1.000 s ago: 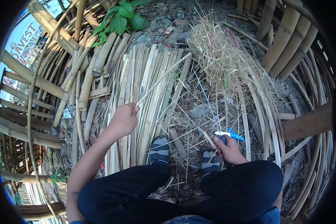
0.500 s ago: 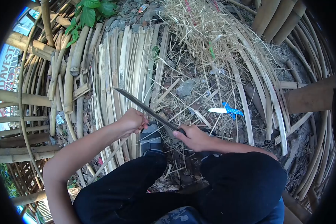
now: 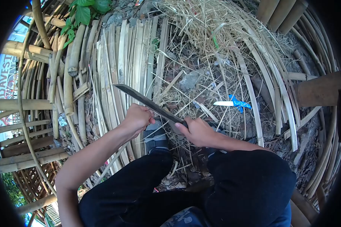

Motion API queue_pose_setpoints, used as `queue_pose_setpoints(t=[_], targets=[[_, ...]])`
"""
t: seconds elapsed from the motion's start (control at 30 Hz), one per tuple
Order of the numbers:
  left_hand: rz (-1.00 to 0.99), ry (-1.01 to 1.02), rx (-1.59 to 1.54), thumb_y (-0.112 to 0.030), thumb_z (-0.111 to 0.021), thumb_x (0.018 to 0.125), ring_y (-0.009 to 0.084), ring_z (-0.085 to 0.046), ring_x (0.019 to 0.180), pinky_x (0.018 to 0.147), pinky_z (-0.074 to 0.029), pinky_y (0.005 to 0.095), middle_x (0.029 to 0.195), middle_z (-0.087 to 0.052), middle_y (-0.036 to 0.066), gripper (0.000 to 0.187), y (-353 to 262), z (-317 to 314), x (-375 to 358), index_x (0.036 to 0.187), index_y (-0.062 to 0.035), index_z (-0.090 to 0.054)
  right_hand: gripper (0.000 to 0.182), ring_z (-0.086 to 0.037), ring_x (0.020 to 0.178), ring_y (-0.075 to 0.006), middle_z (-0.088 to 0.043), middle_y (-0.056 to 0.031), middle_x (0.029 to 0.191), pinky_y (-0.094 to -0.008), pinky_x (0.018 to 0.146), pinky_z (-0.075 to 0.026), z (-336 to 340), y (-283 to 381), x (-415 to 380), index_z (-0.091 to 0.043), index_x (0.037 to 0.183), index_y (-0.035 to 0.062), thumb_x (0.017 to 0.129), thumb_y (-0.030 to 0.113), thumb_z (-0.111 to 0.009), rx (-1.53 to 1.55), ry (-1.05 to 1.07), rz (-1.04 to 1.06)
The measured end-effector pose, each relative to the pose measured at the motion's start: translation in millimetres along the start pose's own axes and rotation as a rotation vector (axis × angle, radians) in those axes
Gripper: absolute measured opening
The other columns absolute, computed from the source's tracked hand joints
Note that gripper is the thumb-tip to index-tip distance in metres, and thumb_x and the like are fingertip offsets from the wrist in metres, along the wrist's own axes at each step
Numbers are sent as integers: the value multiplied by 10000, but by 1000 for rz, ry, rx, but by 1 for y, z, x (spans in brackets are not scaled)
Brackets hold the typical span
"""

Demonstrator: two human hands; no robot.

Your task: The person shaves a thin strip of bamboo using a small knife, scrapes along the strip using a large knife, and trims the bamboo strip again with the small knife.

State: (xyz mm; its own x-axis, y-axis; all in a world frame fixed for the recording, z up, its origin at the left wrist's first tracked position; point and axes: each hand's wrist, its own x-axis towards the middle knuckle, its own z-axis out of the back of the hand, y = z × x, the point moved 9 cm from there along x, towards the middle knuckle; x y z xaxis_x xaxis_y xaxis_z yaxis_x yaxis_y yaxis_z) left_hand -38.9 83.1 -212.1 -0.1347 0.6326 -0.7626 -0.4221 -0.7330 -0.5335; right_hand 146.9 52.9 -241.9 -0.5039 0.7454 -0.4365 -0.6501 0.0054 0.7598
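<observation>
My right hand [image 3: 199,131] is closed round the handle of a machete [image 3: 142,97], in front of my knees. Its long dark blade slants up and left, the tip over a row of pale split bamboo slats [image 3: 117,62]. My left hand [image 3: 138,118] is closed just below the blade, its knuckles close to the metal. A thin bamboo strip [image 3: 111,163] runs from under this hand down and left beside my leg; the grasped end is hidden by the fingers. Below the left hand shows a grey strapped shoe [image 3: 155,138].
A small white-bladed knife [image 3: 223,103] with a blue-wrapped handle lies on the littered ground to the right. Straw-like bamboo shavings [image 3: 204,28] are heaped at the back. Bamboo poles [image 3: 22,104] form a fence at left, and a thick post [image 3: 318,90] stands at right.
My left hand has shifted slightly right and up along the blade, its forearm following. My right hand keeps hold of the machete, tilted a little differently. The whole view has shifted slightly.
</observation>
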Motion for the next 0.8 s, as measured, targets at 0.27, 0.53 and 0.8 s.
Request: queue_pose_setpoints(t=[0.27, 0.53, 0.8], targets=[[39, 24, -92, 16, -523, 875, 72, -414, 444, 364, -271, 209, 647, -576, 100, 105, 0, -1, -3, 835, 78, -598, 516, -599, 581, -435, -561, -231, 547, -493, 582, -479, 9, -17, 6, -557, 882, -62, 950, 438, -447, -26, -77, 3], [66, 104, -78, -61, -472, 939, 71, -433, 470, 407, -334, 195, 692, -582, 88, 181, 9, 4, 1, 890, 65, -592, 549, -601, 567, -387, -558, -209, 545, -456, 585, -475, 10, -15, 9, -562, 862, -64, 920, 478, -497, 65, -17, 12], [156, 214, -37, -152, -432, 987, 67, -433, 487, 425, -354, 222, 644, -527, 24, 217, 31, 19, -32, 973, -9, -594, 643, -630, 625, -397, -598, -242, 631, -465, 631, -505, 10, -13, 2, -542, 896, -114, 917, 524, -465, 43, -37, 56]])
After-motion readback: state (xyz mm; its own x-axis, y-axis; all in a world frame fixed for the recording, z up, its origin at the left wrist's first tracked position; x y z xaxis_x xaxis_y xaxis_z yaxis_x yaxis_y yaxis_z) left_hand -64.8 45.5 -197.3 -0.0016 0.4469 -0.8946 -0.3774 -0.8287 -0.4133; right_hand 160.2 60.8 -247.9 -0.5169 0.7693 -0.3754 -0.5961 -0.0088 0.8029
